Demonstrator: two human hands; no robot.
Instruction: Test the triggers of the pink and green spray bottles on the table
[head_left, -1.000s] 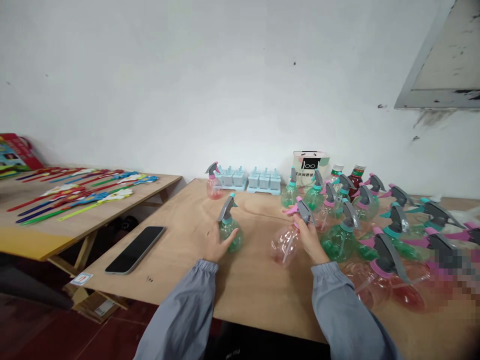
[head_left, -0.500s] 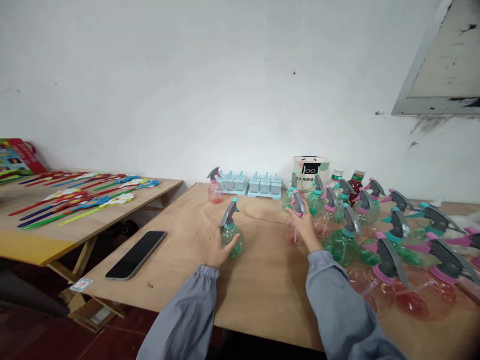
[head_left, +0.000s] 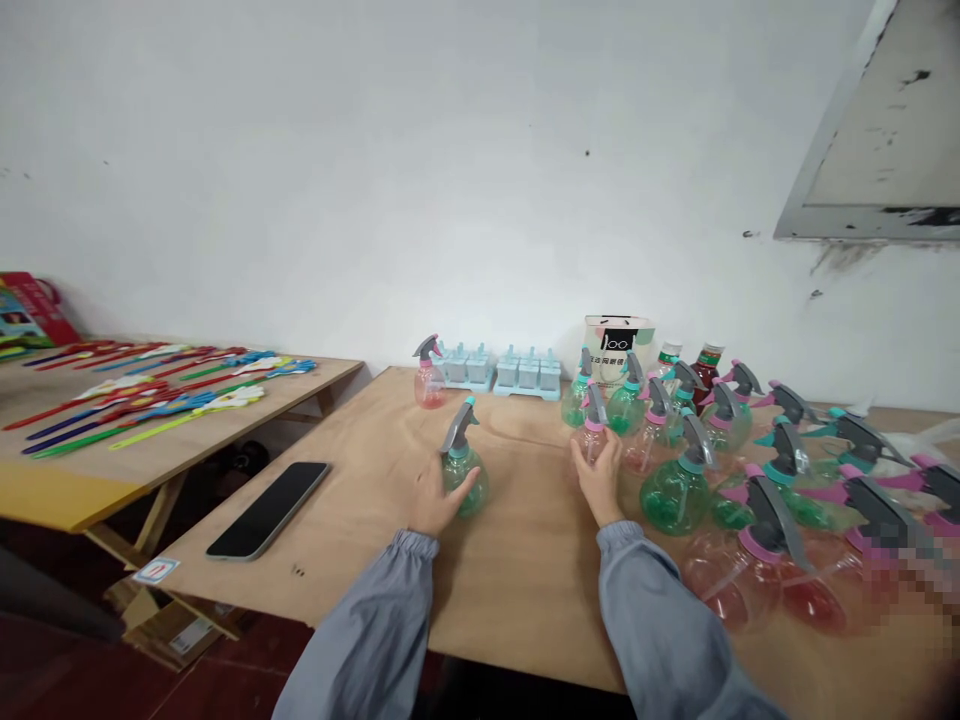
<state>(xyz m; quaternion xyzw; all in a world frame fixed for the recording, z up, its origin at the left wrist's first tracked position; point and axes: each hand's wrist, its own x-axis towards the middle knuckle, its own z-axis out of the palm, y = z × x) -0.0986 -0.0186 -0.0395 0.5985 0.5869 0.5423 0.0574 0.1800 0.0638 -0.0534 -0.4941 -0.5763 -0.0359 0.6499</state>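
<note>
My left hand (head_left: 436, 495) is wrapped round the side of a green spray bottle (head_left: 468, 478) with a grey and teal head, which stands upright on the table. Further right, my right hand (head_left: 600, 472) grips the body of a pink spray bottle (head_left: 592, 440) with a grey and pink head. Its lower part is mostly hidden behind the fingers. Several more green and pink spray bottles crowd the table's right side; the closest to my right hand are a green one (head_left: 673, 495) and a pink one (head_left: 649, 440). Another pink spray bottle (head_left: 430, 385) stands at the back.
Light-blue ice-pop moulds (head_left: 528, 374) sit along the wall beside a paper bag (head_left: 616, 350) and dark red bottles (head_left: 707, 370). A phone (head_left: 270, 510) lies at left on the wooden table (head_left: 360, 590). Another table (head_left: 180, 470) holds colourful hand-shaped sticks (head_left: 161, 405).
My right hand has moved from the pink spray bottle's head down to its body. My left hand stays round the green spray bottle. The view has shifted slightly.
</note>
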